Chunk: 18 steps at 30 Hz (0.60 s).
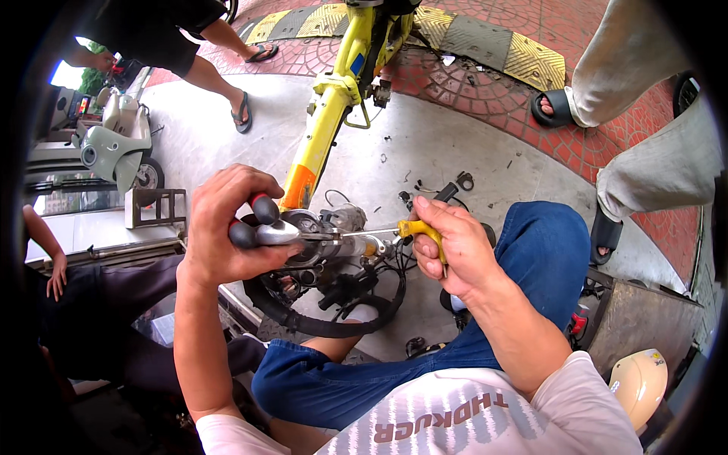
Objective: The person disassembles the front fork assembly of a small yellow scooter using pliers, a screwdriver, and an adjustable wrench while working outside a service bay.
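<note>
My left hand (227, 220) is closed around pliers (277, 233) with black and red grips, their jaws pointing right. In my right hand (459, 246) is a yellow-handled screwdriver (415, 228), its thin metal shaft reaching left toward the plier jaws. Whether the shaft and the jaws touch, or what lies between them, is too small to tell. Both tools are above the lower end of a yellow frame (327, 129) with an orange patch. Under them are metal parts, dark cables and a black tyre-like ring (322, 326), partly hidden by the tools.
Loose small parts and a black handlebar-like piece (447, 193) lie on the pale floor. Bystanders' legs stand at upper left and right, in sandals (557, 108). A scooter (117, 148) is at left, a cream helmet (638, 387) at lower right. My bent knee (546, 243) is close by.
</note>
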Motion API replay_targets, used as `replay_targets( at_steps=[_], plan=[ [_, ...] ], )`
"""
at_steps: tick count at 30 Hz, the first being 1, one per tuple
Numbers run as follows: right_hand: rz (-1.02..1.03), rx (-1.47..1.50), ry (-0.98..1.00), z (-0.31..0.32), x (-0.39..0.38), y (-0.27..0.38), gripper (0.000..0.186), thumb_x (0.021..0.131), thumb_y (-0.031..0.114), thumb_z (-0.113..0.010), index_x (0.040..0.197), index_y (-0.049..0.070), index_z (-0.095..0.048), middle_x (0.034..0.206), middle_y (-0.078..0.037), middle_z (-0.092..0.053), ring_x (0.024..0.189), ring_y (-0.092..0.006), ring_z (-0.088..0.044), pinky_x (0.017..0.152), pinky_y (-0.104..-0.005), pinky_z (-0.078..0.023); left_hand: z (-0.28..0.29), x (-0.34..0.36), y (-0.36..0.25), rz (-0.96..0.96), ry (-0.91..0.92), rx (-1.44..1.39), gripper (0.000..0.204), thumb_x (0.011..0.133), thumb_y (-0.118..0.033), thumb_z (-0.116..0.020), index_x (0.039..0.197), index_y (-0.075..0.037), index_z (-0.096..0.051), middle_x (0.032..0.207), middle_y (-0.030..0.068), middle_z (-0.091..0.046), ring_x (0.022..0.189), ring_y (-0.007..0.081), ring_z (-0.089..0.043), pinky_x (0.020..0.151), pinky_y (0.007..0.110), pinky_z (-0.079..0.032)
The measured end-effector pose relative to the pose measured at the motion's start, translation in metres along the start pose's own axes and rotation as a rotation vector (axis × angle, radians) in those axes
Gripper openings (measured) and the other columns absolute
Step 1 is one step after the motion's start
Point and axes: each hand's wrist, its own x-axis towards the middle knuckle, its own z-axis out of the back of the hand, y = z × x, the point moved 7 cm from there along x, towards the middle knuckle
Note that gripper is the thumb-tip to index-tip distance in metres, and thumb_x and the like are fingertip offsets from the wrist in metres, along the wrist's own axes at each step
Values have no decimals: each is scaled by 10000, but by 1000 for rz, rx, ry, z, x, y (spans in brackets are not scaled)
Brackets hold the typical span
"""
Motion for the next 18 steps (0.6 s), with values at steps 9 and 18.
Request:
replay_targets(
  at_steps=[9, 18],
  plan=[
    [3, -30, -22, 4, 1, 0, 330, 1058, 383, -639, 907, 95, -581, 597, 4, -487, 406, -106, -416, 366, -252, -291, 1, 0, 0, 21, 1, 4, 519, 523, -294, -880, 926, -27, -692, 888, 105, -700, 790, 292, -676, 757, 372, -514],
    [-329, 86, 77, 6, 6, -25, 344, 1091, 409, -545, 1024, 82, -625, 593, -6, -488, 429, -122, -457, 395, -271, -334, 2, 0, 0, 49, 5, -9, 509, 520, -279, -880, 921, -27, -692, 885, 99, -697, 792, 286, -676, 755, 370, -512]
  ],
)
